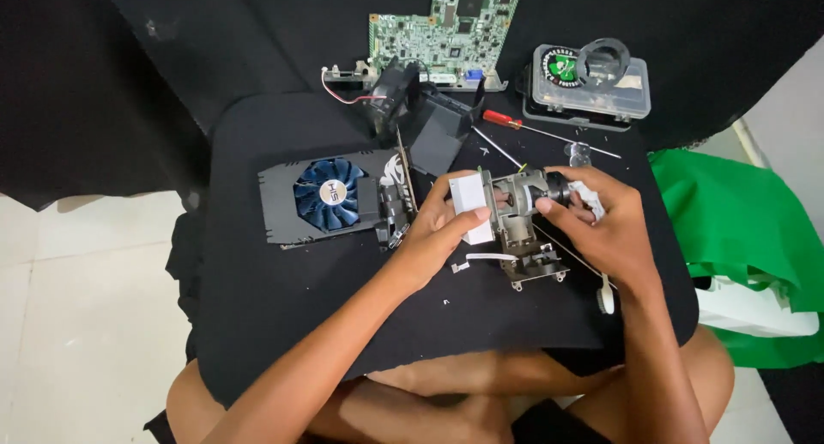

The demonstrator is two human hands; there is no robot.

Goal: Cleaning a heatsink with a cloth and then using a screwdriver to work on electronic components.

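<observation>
Over a black cloth-covered board on my lap, my left hand (pixel 439 234) grips a grey metal optical assembly (pixel 518 214) by its white block end (pixel 471 205). My right hand (pixel 605 225) holds a crumpled white tissue (pixel 587 197) pressed against the dark lens end of the same assembly. A small metal bracket (pixel 536 270) hangs at its underside, touching the cloth.
A graphics card with a blue fan (pixel 330 195) lies left of my hands. Behind it stand a black fan housing (pixel 421 109), a green circuit board (pixel 455 27), a red-handled screwdriver (pixel 515 124) and a clear plastic parts box (pixel 588 83). Green fabric (pixel 738 229) lies at right.
</observation>
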